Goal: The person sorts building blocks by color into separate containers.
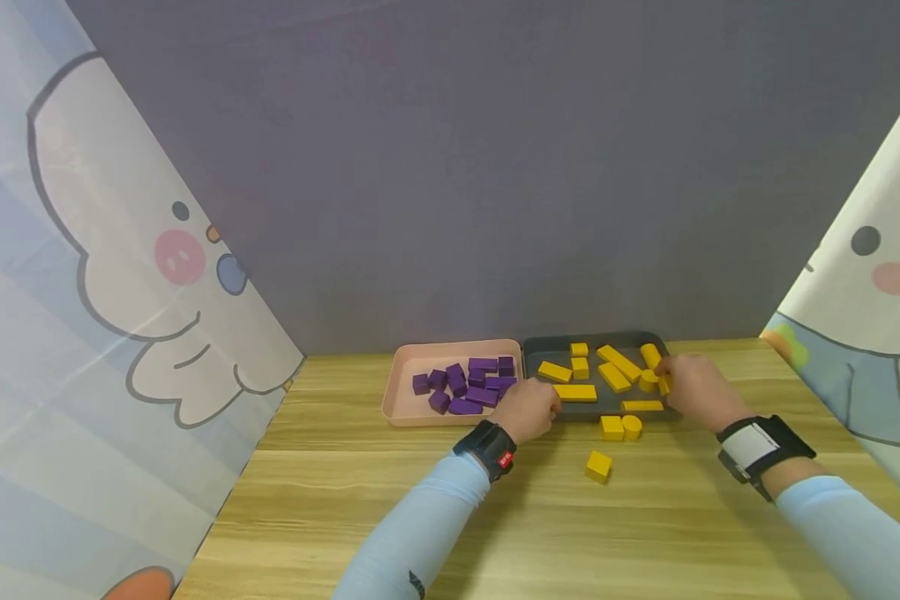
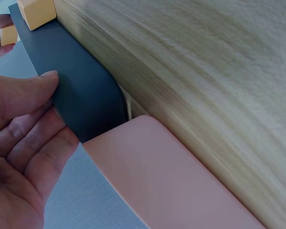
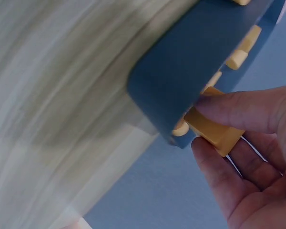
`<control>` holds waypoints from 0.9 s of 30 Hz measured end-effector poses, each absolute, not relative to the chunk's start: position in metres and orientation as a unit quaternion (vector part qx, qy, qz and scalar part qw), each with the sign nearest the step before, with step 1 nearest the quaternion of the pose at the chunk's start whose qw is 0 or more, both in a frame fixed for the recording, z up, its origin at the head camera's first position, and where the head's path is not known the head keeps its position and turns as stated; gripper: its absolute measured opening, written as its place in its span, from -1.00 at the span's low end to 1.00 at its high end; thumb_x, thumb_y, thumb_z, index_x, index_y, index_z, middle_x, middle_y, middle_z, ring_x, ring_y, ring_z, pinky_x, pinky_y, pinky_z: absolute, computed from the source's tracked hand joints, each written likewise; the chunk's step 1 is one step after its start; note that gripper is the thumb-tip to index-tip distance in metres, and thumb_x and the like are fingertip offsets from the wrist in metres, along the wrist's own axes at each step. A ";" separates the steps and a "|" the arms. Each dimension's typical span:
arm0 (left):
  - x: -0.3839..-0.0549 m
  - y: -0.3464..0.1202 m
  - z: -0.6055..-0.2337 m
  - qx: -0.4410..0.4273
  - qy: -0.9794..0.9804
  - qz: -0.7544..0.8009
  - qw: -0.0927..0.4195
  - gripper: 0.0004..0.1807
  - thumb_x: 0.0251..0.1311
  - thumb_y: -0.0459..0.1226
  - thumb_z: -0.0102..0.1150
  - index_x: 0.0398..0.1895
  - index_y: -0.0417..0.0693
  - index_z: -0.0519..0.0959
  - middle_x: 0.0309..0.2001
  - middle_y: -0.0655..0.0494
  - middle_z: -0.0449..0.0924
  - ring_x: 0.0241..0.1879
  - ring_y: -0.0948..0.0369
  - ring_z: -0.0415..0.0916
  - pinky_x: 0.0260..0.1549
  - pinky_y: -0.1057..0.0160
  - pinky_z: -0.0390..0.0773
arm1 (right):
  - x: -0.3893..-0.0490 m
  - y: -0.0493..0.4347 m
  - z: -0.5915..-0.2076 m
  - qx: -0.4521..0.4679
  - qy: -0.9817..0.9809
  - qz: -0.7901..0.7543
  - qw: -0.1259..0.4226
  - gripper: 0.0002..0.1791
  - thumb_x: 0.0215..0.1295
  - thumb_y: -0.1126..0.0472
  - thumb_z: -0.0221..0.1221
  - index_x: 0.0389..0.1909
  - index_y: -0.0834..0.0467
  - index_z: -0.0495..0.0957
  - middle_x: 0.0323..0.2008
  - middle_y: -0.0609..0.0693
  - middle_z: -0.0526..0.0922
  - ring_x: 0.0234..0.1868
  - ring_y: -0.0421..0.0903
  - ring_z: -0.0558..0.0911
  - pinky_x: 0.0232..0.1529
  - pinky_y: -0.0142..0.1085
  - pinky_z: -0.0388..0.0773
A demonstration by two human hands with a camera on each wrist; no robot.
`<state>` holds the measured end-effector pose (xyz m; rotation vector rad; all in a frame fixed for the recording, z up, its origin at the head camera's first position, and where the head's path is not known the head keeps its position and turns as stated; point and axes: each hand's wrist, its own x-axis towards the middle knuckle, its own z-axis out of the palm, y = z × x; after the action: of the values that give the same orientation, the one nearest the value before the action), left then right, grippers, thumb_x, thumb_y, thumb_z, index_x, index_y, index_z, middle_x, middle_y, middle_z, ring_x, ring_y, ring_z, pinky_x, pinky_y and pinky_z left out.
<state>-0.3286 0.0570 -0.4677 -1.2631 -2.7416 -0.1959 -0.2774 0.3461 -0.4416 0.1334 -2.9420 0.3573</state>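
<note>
My left hand (image 1: 527, 408) grips the near rim of the dark grey tray (image 1: 543, 354) by its left corner. In the left wrist view the thumb lies on the outer wall of the tray (image 2: 81, 81), and the other fingers curl at the rim. Over the tray's right end, my right hand (image 1: 701, 390) pinches a yellow block (image 3: 212, 129) between thumb and fingers. Several other yellow blocks lie in that tray, among them a long bar (image 1: 618, 363) and a short cylinder (image 1: 648, 381).
A pink tray (image 1: 399, 400) with several purple blocks (image 1: 482, 396) adjoins the dark one on the left. In front, on the wooden table (image 1: 330, 492), lie a yellow cube (image 1: 598, 467), a yellow block (image 1: 611, 428) and a yellow cylinder (image 1: 632, 427). A grey wall stands behind.
</note>
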 end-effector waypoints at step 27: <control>-0.330 0.060 -0.470 -0.404 -0.911 -0.061 0.051 -0.84 0.34 -0.24 0.35 -0.12 0.17 0.84 -0.14 0.31 0.83 -0.16 0.36 0.73 -0.11 0.44 0.68 | -0.282 0.362 -0.454 0.056 -0.988 0.123 0.070 -0.56 -0.07 0.51 0.36 -0.05 0.45 0.68 -0.06 0.47 0.72 -0.10 0.35 0.71 -0.02 0.25 0.65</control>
<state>-0.3296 0.0602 -0.4697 -1.2307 -2.7721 -0.1862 -0.2819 0.3617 -0.4537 0.1699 -2.9740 0.3698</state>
